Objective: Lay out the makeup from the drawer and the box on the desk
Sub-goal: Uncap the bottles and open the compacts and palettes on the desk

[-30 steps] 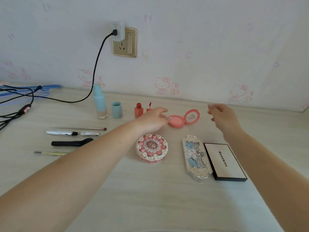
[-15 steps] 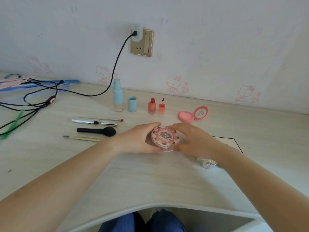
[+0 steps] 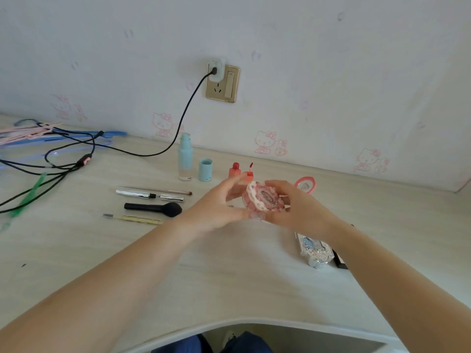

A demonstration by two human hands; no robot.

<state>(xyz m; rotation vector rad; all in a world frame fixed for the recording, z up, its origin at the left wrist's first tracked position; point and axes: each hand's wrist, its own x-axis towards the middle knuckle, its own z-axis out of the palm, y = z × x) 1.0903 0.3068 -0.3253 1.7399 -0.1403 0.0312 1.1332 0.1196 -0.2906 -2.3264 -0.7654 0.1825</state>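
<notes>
A round pink cake-shaped compact [image 3: 262,200] with white frilled trim is lifted off the desk and tilted towards me. My left hand [image 3: 219,207] grips its left side and my right hand [image 3: 293,207] grips its right side. Behind it on the desk stand a pale blue pump bottle [image 3: 185,156], a small blue cap [image 3: 205,169], a red lip tint bottle [image 3: 234,170] and its applicator [image 3: 249,173]. An open pink compact [image 3: 307,184] peeks out behind my right hand. A silver and blue ornate palette [image 3: 314,249] lies under my right forearm.
A thin brush [image 3: 178,191], a silver tube [image 3: 150,195], a black powder brush [image 3: 155,208] and a yellow pencil [image 3: 135,219] lie in a row at the left. Black cables [image 3: 53,161] and coloured hangers [image 3: 28,133] cover the far left. A wall socket [image 3: 223,82] holds a charger.
My hands moved from the open pink compact to the cake-shaped compact, took hold of it from both sides and lifted and tilted it off the desk.
</notes>
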